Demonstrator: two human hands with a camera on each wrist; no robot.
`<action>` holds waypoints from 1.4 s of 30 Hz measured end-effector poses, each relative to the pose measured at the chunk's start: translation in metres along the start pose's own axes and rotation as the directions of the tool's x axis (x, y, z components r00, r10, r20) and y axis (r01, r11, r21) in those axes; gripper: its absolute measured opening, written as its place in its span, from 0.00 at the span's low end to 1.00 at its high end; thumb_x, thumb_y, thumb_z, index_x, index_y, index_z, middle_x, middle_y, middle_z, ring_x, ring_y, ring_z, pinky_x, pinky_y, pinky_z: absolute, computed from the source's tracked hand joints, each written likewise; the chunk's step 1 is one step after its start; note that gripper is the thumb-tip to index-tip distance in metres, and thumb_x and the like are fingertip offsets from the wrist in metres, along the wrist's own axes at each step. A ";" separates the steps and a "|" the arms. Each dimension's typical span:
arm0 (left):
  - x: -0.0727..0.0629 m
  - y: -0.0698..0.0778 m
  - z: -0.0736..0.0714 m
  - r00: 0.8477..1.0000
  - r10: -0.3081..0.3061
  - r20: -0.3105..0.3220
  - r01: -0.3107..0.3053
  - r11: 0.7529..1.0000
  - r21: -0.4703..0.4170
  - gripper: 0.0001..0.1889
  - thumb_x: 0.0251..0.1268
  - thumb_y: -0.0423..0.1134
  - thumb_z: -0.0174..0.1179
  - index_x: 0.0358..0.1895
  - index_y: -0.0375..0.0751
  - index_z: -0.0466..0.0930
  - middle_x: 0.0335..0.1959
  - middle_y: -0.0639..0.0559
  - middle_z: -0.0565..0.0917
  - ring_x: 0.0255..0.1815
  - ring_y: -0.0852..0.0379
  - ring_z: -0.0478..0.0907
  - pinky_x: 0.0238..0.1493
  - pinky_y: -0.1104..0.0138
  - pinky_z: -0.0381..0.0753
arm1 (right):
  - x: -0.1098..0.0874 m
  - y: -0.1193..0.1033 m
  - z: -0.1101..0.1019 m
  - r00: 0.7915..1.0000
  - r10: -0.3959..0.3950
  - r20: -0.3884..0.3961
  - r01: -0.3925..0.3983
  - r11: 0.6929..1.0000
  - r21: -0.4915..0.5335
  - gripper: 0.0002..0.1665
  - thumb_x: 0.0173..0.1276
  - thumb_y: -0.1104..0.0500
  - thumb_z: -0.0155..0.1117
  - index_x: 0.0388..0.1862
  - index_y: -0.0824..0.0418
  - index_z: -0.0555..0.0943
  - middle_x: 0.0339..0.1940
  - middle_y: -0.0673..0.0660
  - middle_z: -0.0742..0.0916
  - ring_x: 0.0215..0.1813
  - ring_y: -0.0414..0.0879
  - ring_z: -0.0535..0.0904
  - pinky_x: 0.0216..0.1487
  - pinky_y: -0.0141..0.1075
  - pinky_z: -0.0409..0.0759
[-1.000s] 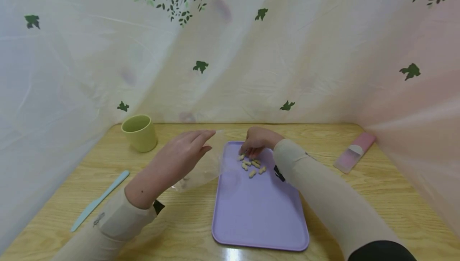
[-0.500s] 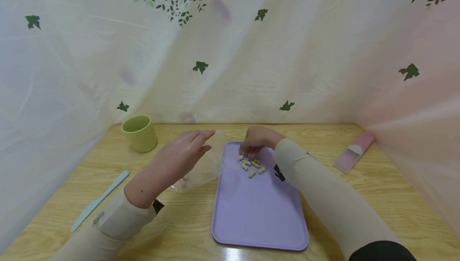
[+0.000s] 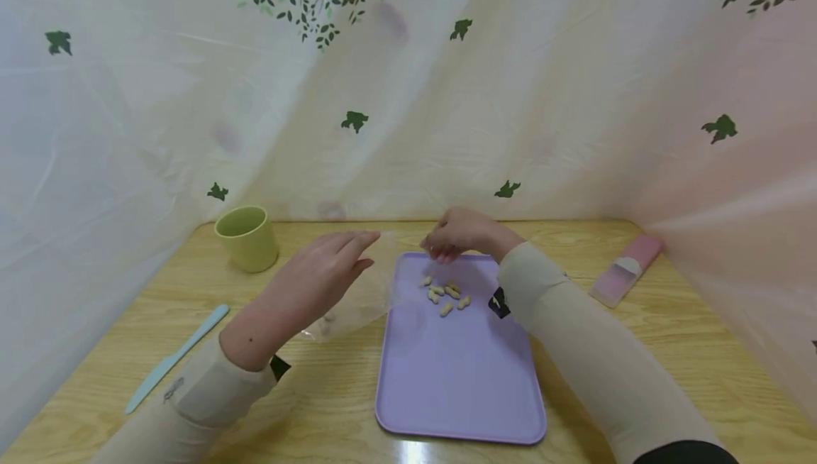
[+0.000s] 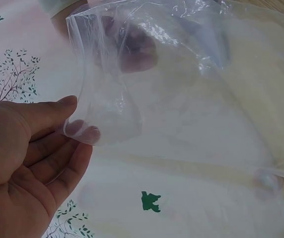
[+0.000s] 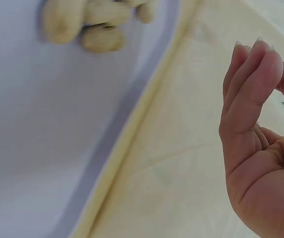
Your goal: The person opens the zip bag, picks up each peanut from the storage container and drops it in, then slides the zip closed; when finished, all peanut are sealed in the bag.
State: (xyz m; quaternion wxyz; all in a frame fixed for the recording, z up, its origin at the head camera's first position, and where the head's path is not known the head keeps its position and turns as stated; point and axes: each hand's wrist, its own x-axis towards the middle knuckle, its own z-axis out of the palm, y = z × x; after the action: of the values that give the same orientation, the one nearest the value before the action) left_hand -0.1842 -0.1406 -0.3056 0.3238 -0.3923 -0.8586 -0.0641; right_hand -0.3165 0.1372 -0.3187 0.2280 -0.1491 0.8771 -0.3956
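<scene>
My left hand [image 3: 319,283] pinches the edge of a clear plastic bag [image 4: 191,109] between thumb and fingers. In the head view the bag [image 3: 357,301] hangs left of a purple tray [image 3: 459,379], overlapping its left edge. Several peanuts [image 3: 446,309] lie scattered at the tray's far end. Above them, my right hand [image 3: 462,231] is over the tray's far rim, fingers bent down and tips close to the thumb. In the right wrist view the right hand's fingertips [image 5: 268,69] meet the thumb behind them; I cannot tell whether anything is between them.
A green cup [image 3: 247,240] stands at the back left of the wooden table [image 3: 306,407]. Closer in on that side lies a pale blue knife [image 3: 175,357]. A pink flat package [image 3: 628,269] rests at the right. Leaf-printed curtain [image 3: 415,130] surrounds the table.
My right hand has risen from among the peanuts and moved back toward the tray's far edge. My left hand keeps its hold on the bag, nearly still.
</scene>
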 end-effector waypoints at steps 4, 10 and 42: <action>-0.001 -0.001 0.000 1.000 -0.002 0.000 0.002 1.000 0.002 0.24 0.70 0.35 0.73 0.66 0.35 0.81 0.54 0.42 0.91 0.51 0.45 0.91 0.52 0.55 0.93 | -0.008 -0.007 -0.003 1.000 -0.016 -0.010 0.016 0.999 0.030 0.22 0.75 0.52 0.70 0.50 0.71 0.89 0.34 0.56 0.92 0.34 0.43 0.88 0.47 0.40 0.94; -0.001 -0.001 0.001 1.000 0.004 -0.014 -0.004 1.000 0.009 0.24 0.69 0.35 0.73 0.66 0.35 0.81 0.54 0.41 0.91 0.50 0.44 0.91 0.52 0.55 0.93 | -0.022 -0.021 -0.002 0.999 -0.044 -0.022 0.045 0.998 0.041 0.20 0.76 0.50 0.70 0.50 0.67 0.89 0.39 0.59 0.92 0.36 0.45 0.89 0.45 0.37 0.93; 0.001 0.001 -0.001 1.000 0.010 -0.023 -0.010 1.000 0.017 0.24 0.68 0.34 0.74 0.65 0.34 0.81 0.53 0.41 0.91 0.50 0.44 0.92 0.51 0.56 0.93 | -0.074 -0.049 0.030 0.985 -0.158 0.069 0.158 0.987 0.004 0.11 0.73 0.53 0.71 0.42 0.61 0.87 0.44 0.61 0.94 0.39 0.64 0.91 0.39 0.43 0.94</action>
State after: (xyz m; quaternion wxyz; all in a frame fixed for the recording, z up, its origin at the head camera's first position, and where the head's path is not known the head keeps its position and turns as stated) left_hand -0.1832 -0.1395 -0.3046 0.3371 -0.3932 -0.8533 -0.0598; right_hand -0.2340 0.1200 -0.2777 0.2261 -0.2320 0.8544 -0.4063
